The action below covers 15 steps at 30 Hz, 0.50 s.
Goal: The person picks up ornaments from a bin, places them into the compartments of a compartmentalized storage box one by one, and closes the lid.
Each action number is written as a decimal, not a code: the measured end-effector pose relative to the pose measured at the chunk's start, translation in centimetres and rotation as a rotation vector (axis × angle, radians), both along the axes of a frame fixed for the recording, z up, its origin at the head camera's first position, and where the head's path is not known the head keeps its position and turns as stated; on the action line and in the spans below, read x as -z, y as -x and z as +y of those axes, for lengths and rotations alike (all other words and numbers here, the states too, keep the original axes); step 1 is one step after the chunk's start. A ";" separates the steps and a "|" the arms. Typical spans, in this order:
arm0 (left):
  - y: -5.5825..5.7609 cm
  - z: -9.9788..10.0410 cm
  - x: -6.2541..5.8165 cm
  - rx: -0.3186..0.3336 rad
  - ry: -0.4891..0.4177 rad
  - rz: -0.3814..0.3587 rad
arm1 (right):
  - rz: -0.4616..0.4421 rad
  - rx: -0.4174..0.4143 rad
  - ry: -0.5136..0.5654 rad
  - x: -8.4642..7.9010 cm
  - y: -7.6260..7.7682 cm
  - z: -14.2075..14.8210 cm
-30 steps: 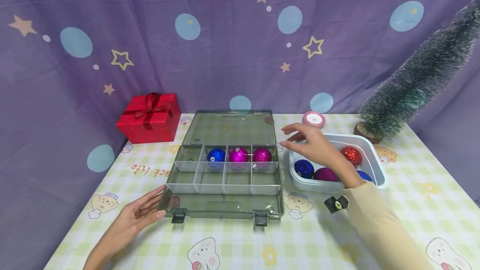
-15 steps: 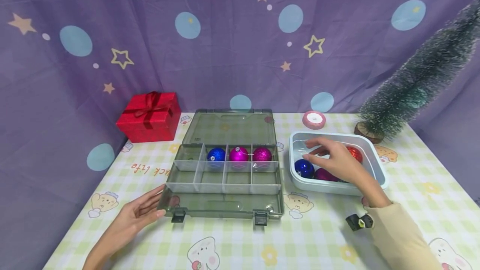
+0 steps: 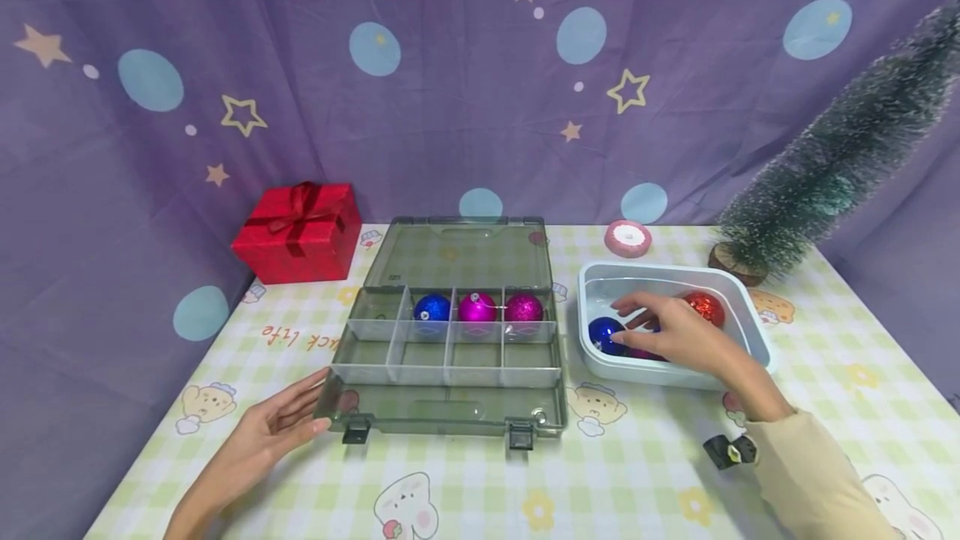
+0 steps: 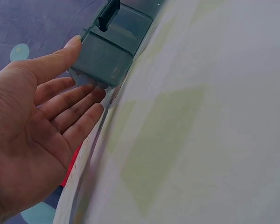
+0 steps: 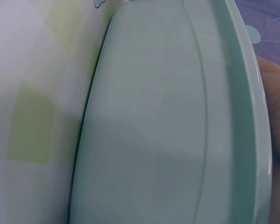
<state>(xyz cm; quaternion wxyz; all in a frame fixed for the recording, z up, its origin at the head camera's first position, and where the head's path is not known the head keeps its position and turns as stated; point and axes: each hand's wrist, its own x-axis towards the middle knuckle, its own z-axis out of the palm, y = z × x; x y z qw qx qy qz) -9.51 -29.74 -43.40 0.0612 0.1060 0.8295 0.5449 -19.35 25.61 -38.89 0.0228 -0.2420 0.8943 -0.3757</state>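
Observation:
A smoky clear divided storage box [image 3: 457, 257] lies open in the head view. Its back row holds a glittery blue bauble [image 3: 432, 309], a smooth magenta bauble [image 3: 477, 307] and a glittery magenta bauble [image 3: 524, 308]. My left hand [image 3: 262, 436] touches the box's front left corner with thumb and extended fingers, as the left wrist view confirms. To the right, my right hand [image 3: 678, 338] reaches into a pale blue plastic tub [image 3: 637, 371], fingers loosely bent over the baubles. Its thumb overlaps a shiny dark blue bauble [image 3: 604, 332]; a glittery red bauble [image 3: 705, 308] sits behind. Other baubles are partly hidden beneath the hand.
A red gift box [image 3: 300, 236] stands at the back left. Behind the tub lies a pink ribbon roll [image 3: 627, 238], and a small frosted tree [image 3: 817, 165] leans at the right. A purple curtain [image 3: 450, 132] hangs behind the checked tablecloth [image 3: 480, 494].
My right hand has moved from beside the divided box back to the right and down into the tub, over the baubles. My left hand has stayed at the box corner.

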 end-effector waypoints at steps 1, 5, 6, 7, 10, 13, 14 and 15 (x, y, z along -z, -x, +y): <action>0.0 0.0 0.0 0.000 -0.002 -0.001 | -0.006 -0.008 -0.005 0.0 0.1 0.0; 0.0 0.0 0.0 -0.003 -0.004 -0.013 | -0.025 -0.033 -0.029 0.1 0.2 -0.2; 0.0 0.0 0.0 -0.003 -0.007 -0.017 | -0.029 -0.036 -0.034 0.1 0.3 -0.2; 0.0 0.0 0.0 -0.004 -0.006 -0.015 | -0.030 -0.038 -0.038 0.1 0.3 -0.2; 0.0 0.0 -0.1 -0.004 -0.007 -0.017 | -0.034 -0.045 -0.054 0.1 0.5 -0.3; 0.0 0.0 -0.1 -0.005 -0.005 -0.014 | -0.034 -0.053 -0.073 0.2 0.8 -0.4; 0.0 0.0 -0.1 -0.005 -0.005 -0.014 | -0.033 -0.055 -0.081 0.2 0.8 -0.4; 0.0 0.0 -0.1 -0.005 -0.003 -0.010 | -0.031 -0.057 -0.088 0.2 0.9 -0.5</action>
